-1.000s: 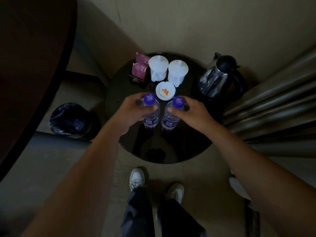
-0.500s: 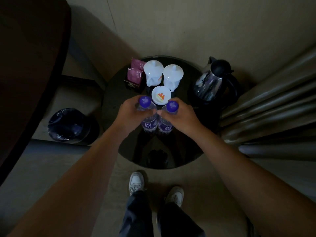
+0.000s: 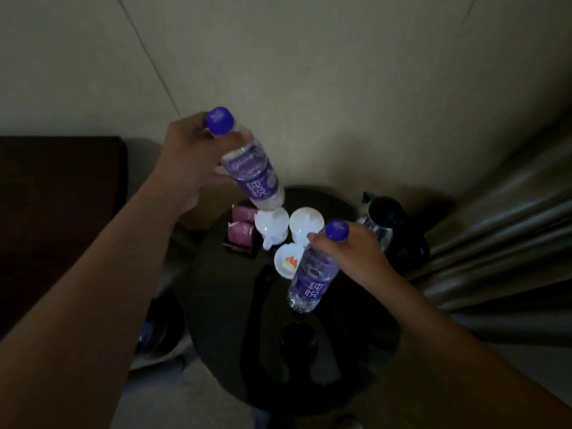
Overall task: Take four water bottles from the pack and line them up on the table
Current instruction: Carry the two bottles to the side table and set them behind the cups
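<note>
My left hand [image 3: 188, 159] grips a clear water bottle with a purple cap and purple label [image 3: 252, 174]. It hangs tilted in the air, above and to the left of the round dark table [image 3: 247, 335]. My right hand [image 3: 349, 255] grips a second, like bottle [image 3: 311, 283] near its neck. This one is tilted too, low over the table's middle; I cannot tell whether its base touches the top. No pack of bottles is in view.
At the table's back stand two white lidded cups [image 3: 272, 226], a white coaster with an orange mark [image 3: 286, 261], pink sachets in a holder [image 3: 241, 232] and a dark kettle [image 3: 390, 230]. A bin with a dark liner [image 3: 158, 332] sits at the left, curtains [image 3: 501, 236] at the right.
Both bottles stood side by side on the table under my hands. Now both are lifted and apart: the left one high and to the left, the right one tilted. The view has tipped upward.
</note>
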A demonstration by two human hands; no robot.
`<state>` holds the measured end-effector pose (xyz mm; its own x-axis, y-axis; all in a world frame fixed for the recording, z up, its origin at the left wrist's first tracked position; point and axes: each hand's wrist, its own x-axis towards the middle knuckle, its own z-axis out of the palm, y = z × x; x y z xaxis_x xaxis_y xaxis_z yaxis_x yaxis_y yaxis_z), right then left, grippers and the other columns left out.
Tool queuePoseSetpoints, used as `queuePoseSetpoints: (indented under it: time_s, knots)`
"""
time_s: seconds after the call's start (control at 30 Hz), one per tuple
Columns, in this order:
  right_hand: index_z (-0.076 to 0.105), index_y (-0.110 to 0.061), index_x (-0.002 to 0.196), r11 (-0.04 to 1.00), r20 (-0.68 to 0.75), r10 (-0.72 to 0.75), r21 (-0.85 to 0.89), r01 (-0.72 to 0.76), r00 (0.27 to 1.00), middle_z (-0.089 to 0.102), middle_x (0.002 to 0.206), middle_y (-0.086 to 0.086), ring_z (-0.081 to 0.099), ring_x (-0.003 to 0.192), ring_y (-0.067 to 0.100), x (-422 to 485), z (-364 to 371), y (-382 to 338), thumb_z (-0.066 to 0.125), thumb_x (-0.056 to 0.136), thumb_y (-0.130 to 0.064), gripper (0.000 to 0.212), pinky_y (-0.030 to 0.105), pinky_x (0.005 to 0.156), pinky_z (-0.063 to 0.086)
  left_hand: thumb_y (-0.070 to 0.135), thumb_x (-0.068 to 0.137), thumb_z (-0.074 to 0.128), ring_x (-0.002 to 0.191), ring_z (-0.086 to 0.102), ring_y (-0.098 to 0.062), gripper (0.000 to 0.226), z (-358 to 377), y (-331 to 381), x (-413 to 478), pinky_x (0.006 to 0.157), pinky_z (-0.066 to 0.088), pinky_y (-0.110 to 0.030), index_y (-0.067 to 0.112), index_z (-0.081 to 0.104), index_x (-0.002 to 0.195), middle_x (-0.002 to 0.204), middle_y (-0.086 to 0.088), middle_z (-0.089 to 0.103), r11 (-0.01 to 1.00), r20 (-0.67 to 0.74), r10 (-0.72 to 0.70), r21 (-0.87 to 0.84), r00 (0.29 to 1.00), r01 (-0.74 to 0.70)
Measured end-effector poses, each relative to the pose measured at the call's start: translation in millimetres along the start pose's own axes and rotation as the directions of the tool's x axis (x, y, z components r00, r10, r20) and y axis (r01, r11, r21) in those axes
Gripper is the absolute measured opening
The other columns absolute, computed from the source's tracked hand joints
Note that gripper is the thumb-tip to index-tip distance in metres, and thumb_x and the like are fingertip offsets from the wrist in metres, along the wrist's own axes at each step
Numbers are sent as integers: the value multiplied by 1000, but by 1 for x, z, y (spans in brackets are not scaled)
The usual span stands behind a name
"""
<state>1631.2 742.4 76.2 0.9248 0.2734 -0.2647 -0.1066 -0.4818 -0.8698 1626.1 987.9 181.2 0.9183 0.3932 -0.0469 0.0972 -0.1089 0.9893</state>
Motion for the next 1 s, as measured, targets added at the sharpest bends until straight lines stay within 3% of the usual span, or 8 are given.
queuePoseSetpoints:
  time_s: [0.07, 0.2, 0.3, 0.4, 0.57, 0.67, 0.77, 1.0]
  knots:
    - [67, -14, 68, 998, -65, -43, 35, 45, 997, 69, 65, 2, 67, 67, 15, 23, -11, -29, 65, 58, -57, 44, 38, 67, 54, 25, 72, 80, 78, 70, -16, 14, 8, -6, 31, 75, 58, -39, 23, 74, 84, 83, 2, 75, 999, 8, 32, 19, 999, -32]
    - [64, -5, 69, 982, -211, -79, 153, 113, 974, 66, 65, 16, 67, 68, 32, 72, -29, -80, 70, 62, -47, 43, 51, 71, 55, 23, 79, 78, 103, 66, -25, 34, 14, -47, 77, 93, 53, -52, 12, 68, 109, 109, -9, 71, 997, 0, -5, 75, 1000, 5]
    - [63, -10, 63, 970, -383, -84, 181, 164, 920, 63, 58, 4, 64, 58, 17, 108, -27, -102, 70, 63, -48, 38, 34, 63, 54, 18, 78, 79, 107, 64, -31, 40, 15, -83, 101, 93, 51, -54, 6, 66, 114, 114, -13, 69, 993, 5, -110, 45, 994, 110]
    - [61, -6, 64, 973, -466, -178, 49, 226, 867, 62, 55, 4, 56, 51, 8, 140, -6, -104, 68, 69, -47, 41, 21, 56, 45, 18, 78, 78, 111, 62, -26, 40, 14, -114, 118, 95, 51, -53, 12, 65, 116, 117, -6, 67, 981, 74, -174, 101, 982, 166]
    - [48, -17, 54, 985, -403, -171, -82, 150, 899, 48, 47, -5, 45, 44, 0, 182, 36, -70, 72, 75, -36, 37, 11, 47, 35, 20, 76, 79, 111, 62, -24, 38, 9, -146, 129, 95, 51, -53, 16, 66, 111, 114, -5, 69, 971, 144, -191, 174, 971, 165]
    - [48, -20, 55, 990, -290, -116, -112, 87, 950, 51, 52, -3, 47, 51, 8, 191, 56, -40, 72, 76, -30, 33, 25, 54, 40, 21, 76, 80, 111, 62, -24, 37, 9, -154, 130, 95, 50, -53, 16, 67, 110, 113, -4, 70, 966, 171, -181, 214, 969, 143]
    - [54, -8, 62, 988, -212, -100, -133, 73, 972, 57, 60, 15, 52, 57, 20, 194, 69, -13, 71, 79, -29, 33, 31, 57, 44, 20, 77, 80, 108, 64, -26, 31, 14, -156, 132, 94, 51, -52, 15, 68, 105, 106, -2, 70, 968, 197, -136, 236, 971, 87]
    - [54, -8, 65, 990, -132, -95, -119, 79, 987, 58, 61, 10, 55, 59, 26, 202, 79, -4, 70, 79, -25, 27, 34, 63, 49, 22, 78, 78, 95, 63, -5, 24, 19, -154, 131, 93, 52, -41, 21, 68, 100, 97, 6, 70, 958, 296, -48, 284, 954, -40]
